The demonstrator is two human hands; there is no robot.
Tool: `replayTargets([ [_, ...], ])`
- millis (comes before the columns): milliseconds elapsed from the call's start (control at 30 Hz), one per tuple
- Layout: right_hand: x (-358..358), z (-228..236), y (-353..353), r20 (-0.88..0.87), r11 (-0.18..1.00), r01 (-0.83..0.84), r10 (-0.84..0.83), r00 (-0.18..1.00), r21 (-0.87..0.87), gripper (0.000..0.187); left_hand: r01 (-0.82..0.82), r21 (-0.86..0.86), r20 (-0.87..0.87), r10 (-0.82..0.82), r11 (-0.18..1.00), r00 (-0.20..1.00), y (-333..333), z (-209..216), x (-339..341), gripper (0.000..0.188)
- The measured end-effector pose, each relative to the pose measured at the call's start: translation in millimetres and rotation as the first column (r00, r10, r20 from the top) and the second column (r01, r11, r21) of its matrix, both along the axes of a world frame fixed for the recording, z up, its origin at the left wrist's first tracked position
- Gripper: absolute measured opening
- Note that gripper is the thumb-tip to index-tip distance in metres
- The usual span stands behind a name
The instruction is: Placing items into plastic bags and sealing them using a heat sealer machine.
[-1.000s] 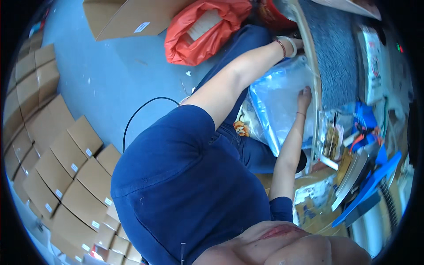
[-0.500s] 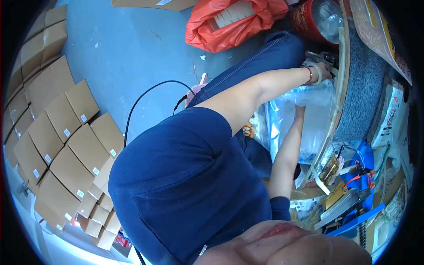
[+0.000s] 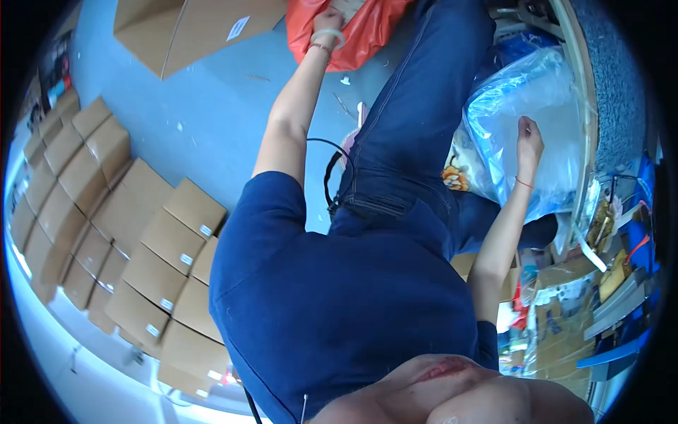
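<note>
My left hand [image 3: 328,21], with a pale bangle on its wrist, is at the mouth of a red plastic bag [image 3: 360,51]. Pale contents [image 3: 347,7] show beside it; its fingers are too small and partly hidden to read. My right hand [image 3: 530,145], a thin red string round the wrist, is over a clear plastic bag [image 3: 487,106] that lines the space beside my leg. Its fingers are curled together, and whatever they hold, if anything, cannot be made out. Whitish material [image 3: 558,155] shows through the clear plastic.
Stacked cardboard boxes [image 3: 152,268] fill the left side. A large carton [image 3: 201,35] stands at the far left of the red bag. On the right runs a bench edge [image 3: 587,106] with a blue-grey mat [image 3: 621,113]. Several tools and blue parts [image 3: 625,297] crowd the near right.
My left hand has swung left, from beside the bench edge to the red bag. My right hand has drawn up off the clear plastic, fingers now visible. The whole view has shifted.
</note>
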State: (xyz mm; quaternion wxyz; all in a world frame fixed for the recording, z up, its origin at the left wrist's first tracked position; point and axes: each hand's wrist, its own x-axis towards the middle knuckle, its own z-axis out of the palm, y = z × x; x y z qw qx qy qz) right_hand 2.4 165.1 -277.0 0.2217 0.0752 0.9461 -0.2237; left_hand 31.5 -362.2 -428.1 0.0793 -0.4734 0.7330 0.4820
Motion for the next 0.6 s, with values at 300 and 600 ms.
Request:
replayTargets([
  [300,10.6,-0.4,-16.9,0.091,0.985,-0.133,0.124,0.988,0.11,0.028,-0.556,0.167,0.238,0.514,0.815,0.824,-53.5,-160.4,8.7,0.043],
  [600,18.0,-15.5,-14.0,0.139,0.991,-0.135,0.13,0.982,0.025,0.031,-0.79,0.402,0.223,0.787,0.463,0.575,-34.9,-147.4,58.8,0.033],
])
